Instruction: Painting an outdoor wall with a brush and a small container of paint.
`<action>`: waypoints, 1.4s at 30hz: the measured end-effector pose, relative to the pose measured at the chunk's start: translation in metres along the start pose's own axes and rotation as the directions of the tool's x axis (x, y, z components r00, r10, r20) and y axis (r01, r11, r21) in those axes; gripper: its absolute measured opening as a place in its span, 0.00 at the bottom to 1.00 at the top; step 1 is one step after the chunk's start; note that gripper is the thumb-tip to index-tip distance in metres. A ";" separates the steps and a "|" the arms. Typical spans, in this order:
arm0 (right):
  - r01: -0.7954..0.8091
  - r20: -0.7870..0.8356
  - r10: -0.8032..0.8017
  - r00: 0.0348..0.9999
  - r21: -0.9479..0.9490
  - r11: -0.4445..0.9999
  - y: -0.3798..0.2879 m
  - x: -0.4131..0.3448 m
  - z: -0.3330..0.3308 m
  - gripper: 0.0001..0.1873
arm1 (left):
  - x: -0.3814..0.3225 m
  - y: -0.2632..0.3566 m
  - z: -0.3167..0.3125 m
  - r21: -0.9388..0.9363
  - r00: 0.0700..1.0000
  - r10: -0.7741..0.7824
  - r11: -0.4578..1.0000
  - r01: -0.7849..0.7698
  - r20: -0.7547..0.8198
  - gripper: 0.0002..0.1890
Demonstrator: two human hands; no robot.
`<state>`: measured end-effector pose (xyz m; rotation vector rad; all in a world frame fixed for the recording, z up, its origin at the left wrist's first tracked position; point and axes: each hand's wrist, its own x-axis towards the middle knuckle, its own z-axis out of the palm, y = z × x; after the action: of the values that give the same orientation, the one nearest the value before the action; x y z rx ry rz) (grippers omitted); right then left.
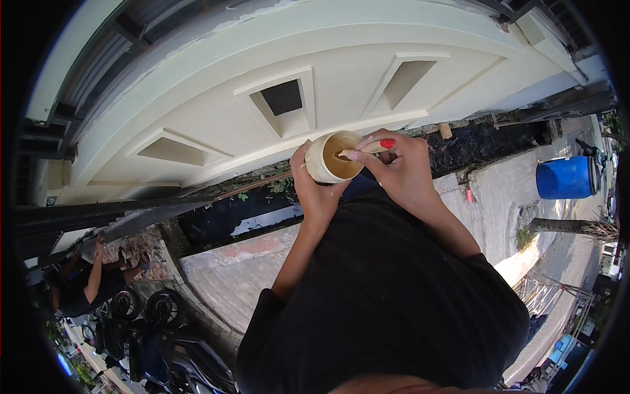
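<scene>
My left hand (317, 197) is wrapped around a small cream-coloured paint container (322, 160), tilted so that its inside shows. Yellowish-cream residue coats its inner wall, with a darker patch lower down. In my right hand (403, 167) is a paintbrush (374, 147) with a pale handle and a red end; its head reaches into the container, so the bristles are mostly hidden. Both hands are in front of a cream wall (339, 88) with recessed, framed openings.
A dark water-filled ditch (236, 221) runs along the wall's foot, beside concrete paving (236, 276). A blue plastic barrel (566, 177) stands at right. At lower left are parked motorcycles (162, 344) and another person (88, 285) in dark clothes, an arm raised.
</scene>
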<state>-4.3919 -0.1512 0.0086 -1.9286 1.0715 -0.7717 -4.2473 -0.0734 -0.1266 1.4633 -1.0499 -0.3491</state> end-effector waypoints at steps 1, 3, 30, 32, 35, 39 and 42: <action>0.025 -0.010 -0.025 1.000 -0.004 1.000 0.000 0.000 0.000 0.11 | 0.000 0.000 0.000 0.013 1.000 0.012 1.000 -0.012 0.004 0.51; 0.005 0.000 -0.005 1.000 0.000 1.000 -0.001 0.000 -0.002 0.11 | 0.000 0.000 0.001 -0.006 1.000 0.004 1.000 -0.004 0.003 0.51; -0.262 0.138 0.224 0.965 0.429 0.864 0.031 0.019 0.009 0.11 | 0.007 -0.008 -0.001 -0.028 0.994 -0.088 0.996 0.089 0.061 0.52; -0.197 0.084 0.178 0.980 0.441 0.876 0.039 0.025 0.010 0.11 | 0.007 -0.012 0.001 -0.030 0.995 -0.075 0.997 0.077 0.059 0.52; -0.190 0.063 0.180 0.982 0.361 0.913 0.031 0.028 0.006 0.12 | 0.008 -0.015 0.001 -0.038 0.996 -0.071 0.997 0.073 0.052 0.51; -0.199 0.046 0.197 0.979 0.386 0.901 0.031 0.031 0.005 0.11 | 0.011 -0.015 0.005 -0.066 0.993 -0.100 0.992 0.104 0.063 0.51; -0.264 0.134 0.228 0.964 0.482 0.835 0.038 0.034 0.005 0.11 | 0.014 -0.018 0.006 -0.084 0.994 -0.082 0.993 0.088 0.073 0.51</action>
<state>-4.3874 -0.1922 -0.0218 -1.3388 0.9400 -0.7387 -4.2369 -0.0905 -0.1389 1.4283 -1.0171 -0.5038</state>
